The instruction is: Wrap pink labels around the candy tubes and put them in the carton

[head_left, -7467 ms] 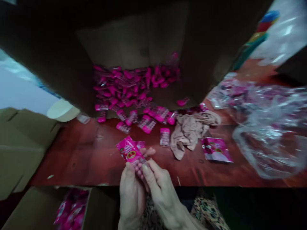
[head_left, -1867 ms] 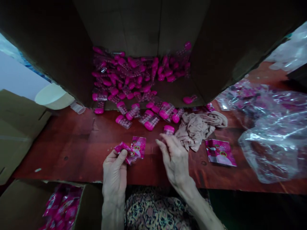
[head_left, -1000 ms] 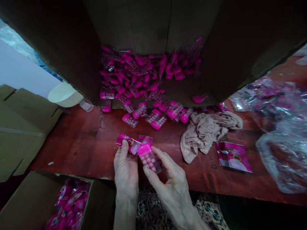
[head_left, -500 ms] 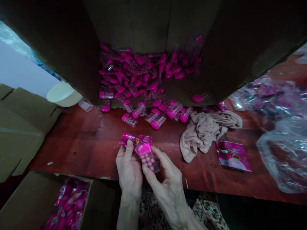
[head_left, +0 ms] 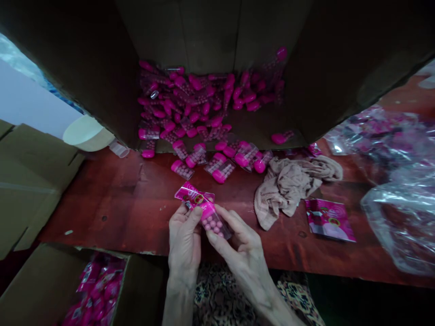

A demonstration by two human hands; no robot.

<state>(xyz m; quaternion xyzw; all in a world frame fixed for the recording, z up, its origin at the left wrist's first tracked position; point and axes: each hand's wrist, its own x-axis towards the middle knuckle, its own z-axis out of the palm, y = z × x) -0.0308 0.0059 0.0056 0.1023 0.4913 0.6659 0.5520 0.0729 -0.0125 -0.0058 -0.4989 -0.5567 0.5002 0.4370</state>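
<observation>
My left hand (head_left: pixel 185 237) pinches a pink printed wrapper (head_left: pixel 190 194) between thumb and fingers. My right hand (head_left: pixel 243 244) grips a small clear candy container (head_left: pixel 213 225) with a pink cap and round pink candies inside. The capped end meets the wrapper, but how far it sits within it I cannot tell. Both are held just above the red table (head_left: pixel 129 213). Beyond my hands, several similar capped containers (head_left: pixel 222 171) lie on the table at the mouth of a large cardboard box (head_left: pixel 210 40), which holds a heap of them.
A crumpled cloth (head_left: pixel 288 190) and a flat pink wrapper (head_left: pixel 330 220) lie to the right, beside clear plastic bags (head_left: pixel 401 226). An open carton (head_left: pixel 142 280) of pink wrapped packs stands at lower left. A white tub (head_left: pixel 88 133) is at the left.
The wrapper in my left hand has opened out and swung across the container's cap. Both hands have shifted slightly right, and the container tilts a little more.
</observation>
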